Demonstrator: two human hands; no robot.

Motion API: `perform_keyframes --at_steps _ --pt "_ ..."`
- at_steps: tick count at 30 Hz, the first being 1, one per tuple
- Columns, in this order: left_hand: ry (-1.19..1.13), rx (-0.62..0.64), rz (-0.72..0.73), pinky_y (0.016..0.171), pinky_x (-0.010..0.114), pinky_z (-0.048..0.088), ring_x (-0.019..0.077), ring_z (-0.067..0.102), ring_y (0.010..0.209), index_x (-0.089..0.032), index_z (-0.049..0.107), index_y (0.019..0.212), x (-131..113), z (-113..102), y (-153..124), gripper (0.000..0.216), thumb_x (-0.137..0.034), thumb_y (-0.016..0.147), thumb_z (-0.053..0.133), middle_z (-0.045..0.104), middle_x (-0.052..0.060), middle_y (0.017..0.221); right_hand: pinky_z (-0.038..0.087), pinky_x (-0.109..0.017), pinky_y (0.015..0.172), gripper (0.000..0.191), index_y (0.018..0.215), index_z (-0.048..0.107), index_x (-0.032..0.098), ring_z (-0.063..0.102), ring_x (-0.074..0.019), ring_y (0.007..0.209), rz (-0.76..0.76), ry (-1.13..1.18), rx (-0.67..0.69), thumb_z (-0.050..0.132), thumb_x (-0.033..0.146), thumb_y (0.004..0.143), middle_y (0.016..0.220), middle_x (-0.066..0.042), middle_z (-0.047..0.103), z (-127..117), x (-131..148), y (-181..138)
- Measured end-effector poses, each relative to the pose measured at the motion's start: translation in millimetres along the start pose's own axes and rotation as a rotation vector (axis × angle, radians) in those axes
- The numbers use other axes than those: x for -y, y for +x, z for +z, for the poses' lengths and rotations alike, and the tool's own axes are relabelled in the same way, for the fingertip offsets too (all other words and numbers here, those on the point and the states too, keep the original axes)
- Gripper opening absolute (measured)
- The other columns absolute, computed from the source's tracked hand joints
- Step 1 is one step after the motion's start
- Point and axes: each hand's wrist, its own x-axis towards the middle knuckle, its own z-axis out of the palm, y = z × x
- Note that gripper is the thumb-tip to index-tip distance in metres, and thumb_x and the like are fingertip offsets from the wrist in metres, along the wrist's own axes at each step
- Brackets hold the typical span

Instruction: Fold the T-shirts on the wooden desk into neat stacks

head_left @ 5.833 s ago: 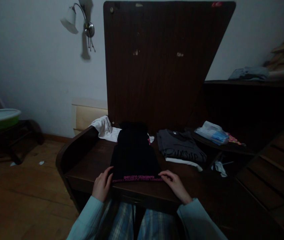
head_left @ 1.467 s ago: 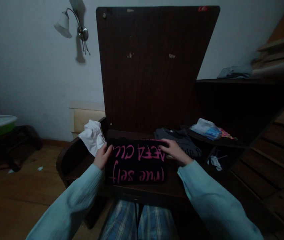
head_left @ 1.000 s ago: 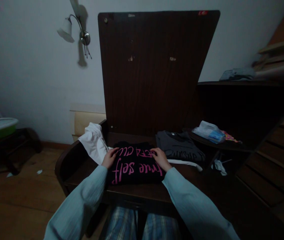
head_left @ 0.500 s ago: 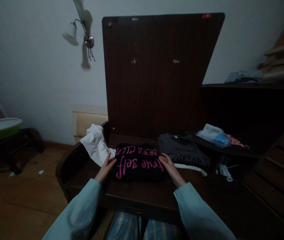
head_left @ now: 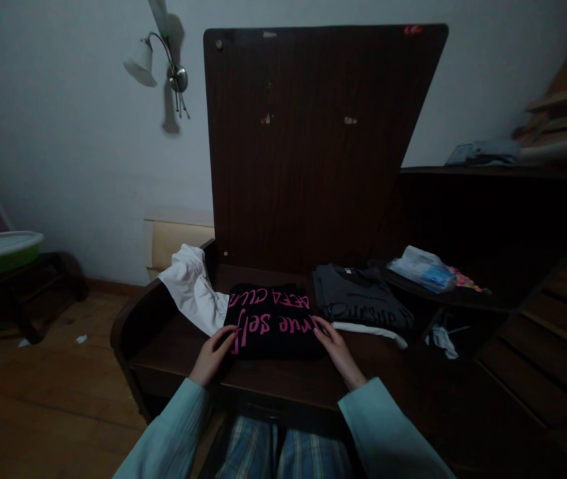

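A folded black T-shirt (head_left: 273,322) with pink lettering lies on the dark wooden table (head_left: 273,382) in front of me. My left hand (head_left: 212,356) rests at its near left corner, fingers curled against the edge of the cloth. At the near right corner my right hand (head_left: 336,351) lies with fingers stretched along the shirt's side. Both hands touch the shirt from the sides and neither lifts it.
A white garment (head_left: 191,293) is draped over the table's left side. A folded grey shirt (head_left: 358,303) lies to the right, with a plastic bag (head_left: 420,267) on a shelf beyond. A tall dark board (head_left: 313,146) stands upright behind. A wall lamp (head_left: 156,60) hangs at the upper left.
The long black garment was folded in half, showing the pink print. My hands slid from its far edge down the sides to its near corners.
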Motion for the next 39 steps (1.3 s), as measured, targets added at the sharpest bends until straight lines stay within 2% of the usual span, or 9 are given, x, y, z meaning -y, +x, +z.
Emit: perform_keyframes --at_steps 4,8,16,24,27,30,32,36,39 --pt "-0.065 0.113 -0.033 0.092 0.037 0.041 0.0251 0.055 0.103 -0.017 0.063 0.097 1 -6 -2 0.043 -0.048 0.068 0.058 0.063 0.007 0.105 0.028 -0.041 0.101 0.056 0.107 0.057 0.020 0.044 -0.0235 0.116 -0.024 -0.053 0.070 0.061 0.054 0.063 0.120 -0.008 0.053 -1 0 -2" --pt "-0.078 0.125 -0.030 0.090 0.037 0.042 0.0257 0.054 0.105 -0.018 0.060 0.104 6 -10 -2 0.051 -0.047 0.063 0.064 0.062 0.009 0.109 0.029 -0.042 0.100 0.055 0.105 0.059 0.020 0.048 -0.0244 0.112 -0.027 -0.058 0.055 0.064 0.050 0.060 0.115 -0.009 0.057 -1 1 0" --pt "0.039 -0.083 0.014 0.093 0.038 0.039 0.0251 0.056 0.101 -0.016 0.065 0.089 11 2 4 0.038 -0.043 0.062 0.060 0.066 0.008 0.099 0.037 -0.042 0.093 0.051 0.097 0.063 0.018 0.054 -0.0254 0.102 -0.003 -0.074 0.033 0.064 0.052 0.058 0.104 -0.008 0.062 0 -3 1" --pt "0.430 -0.158 0.048 0.080 0.036 0.045 0.0225 0.059 0.082 -0.020 0.068 0.085 4 6 0 0.031 -0.039 0.068 0.051 0.062 0.006 0.082 0.042 -0.040 0.085 0.040 0.095 0.064 0.019 0.058 -0.0259 0.092 0.053 -0.404 -0.019 0.056 0.047 0.067 0.094 -0.007 0.065 4 -4 0" --pt "0.555 -0.172 0.050 0.078 0.036 0.046 0.0220 0.059 0.081 -0.019 0.066 0.092 0 -1 -11 0.036 -0.043 0.071 0.049 0.059 0.007 0.083 0.042 -0.041 0.085 0.042 0.105 0.059 0.020 0.056 -0.0255 0.095 -0.046 -0.577 -0.070 0.048 0.046 0.075 0.099 -0.009 0.061 6 -1 -12" --pt "0.582 -0.209 0.009 0.077 0.035 0.046 0.0231 0.060 0.084 -0.015 0.058 0.105 -2 -6 -26 0.048 -0.048 0.072 0.047 0.061 0.009 0.090 0.038 -0.045 0.090 0.050 0.117 0.050 0.016 0.046 -0.0286 0.107 -0.239 -0.738 -0.257 0.049 0.045 0.077 0.111 -0.014 0.052 9 5 -27" --pt "0.571 -0.191 -0.009 0.076 0.034 0.046 0.0240 0.060 0.086 -0.014 0.052 0.112 -3 -5 -33 0.054 -0.050 0.073 0.047 0.062 0.010 0.091 0.034 -0.046 0.095 0.051 0.121 0.044 0.016 0.039 -0.0281 0.114 -0.373 -0.779 -0.293 0.049 0.041 0.078 0.121 -0.014 0.045 15 14 -35" --pt "0.478 -0.138 0.018 0.071 0.032 0.045 0.0222 0.060 0.081 -0.016 0.044 0.120 -3 -1 -34 0.058 -0.048 0.072 0.049 0.063 0.006 0.087 0.031 -0.044 0.100 0.050 0.128 0.034 0.020 0.036 -0.0231 0.119 -0.552 -0.755 -0.055 0.047 0.034 0.081 0.127 -0.011 0.042 42 40 -43" --pt "0.367 -0.110 0.009 0.059 0.028 0.044 0.0175 0.057 0.061 -0.017 0.043 0.123 -6 0 -26 0.063 -0.044 0.068 0.055 0.059 -0.001 0.066 0.028 -0.044 0.102 0.068 0.131 0.029 0.018 0.034 -0.0241 0.121 -0.585 -0.767 0.142 0.058 0.039 0.073 0.129 -0.010 0.042 71 55 -43"
